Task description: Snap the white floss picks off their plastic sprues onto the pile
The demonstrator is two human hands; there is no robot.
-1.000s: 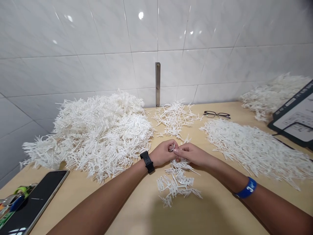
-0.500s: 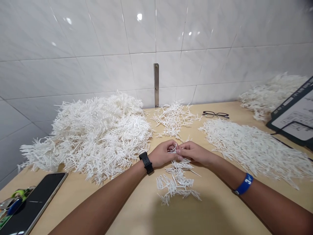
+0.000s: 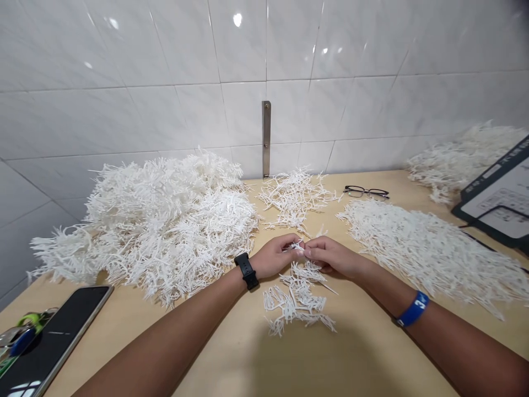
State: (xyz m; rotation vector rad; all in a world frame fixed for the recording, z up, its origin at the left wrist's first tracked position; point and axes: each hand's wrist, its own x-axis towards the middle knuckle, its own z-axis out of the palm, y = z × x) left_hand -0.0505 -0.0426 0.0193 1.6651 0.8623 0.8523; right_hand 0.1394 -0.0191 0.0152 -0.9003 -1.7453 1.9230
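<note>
My left hand [image 3: 273, 257], with a black watch at the wrist, pinches a small white branched piece [image 3: 296, 246] between thumb and fingers. Touching it from the other side, my right hand [image 3: 335, 257] has its thumb and fingertips closed on the same piece. Just below the hands lies a small bunch of white branched pieces [image 3: 295, 303] on the table [image 3: 231, 353]. A large heap of white stringy clusters [image 3: 173, 220] rises to the left. Thin white sprigs [image 3: 294, 196] lie loosely scattered beyond my hands. To the right spreads a flat pile of short white pieces [image 3: 421, 248].
Black-framed glasses [image 3: 366, 192] rest at the back right. Another white heap [image 3: 479, 157] stands behind a dark-edged board [image 3: 502, 193] at far right. A phone [image 3: 55, 336] and keys [image 3: 25, 336] lie at left. A metal bracket [image 3: 266, 140] is fixed to the tiled wall.
The view has shifted slightly. Both hands stay together at the same spot, and the piece between the fingertips has turned a little.
</note>
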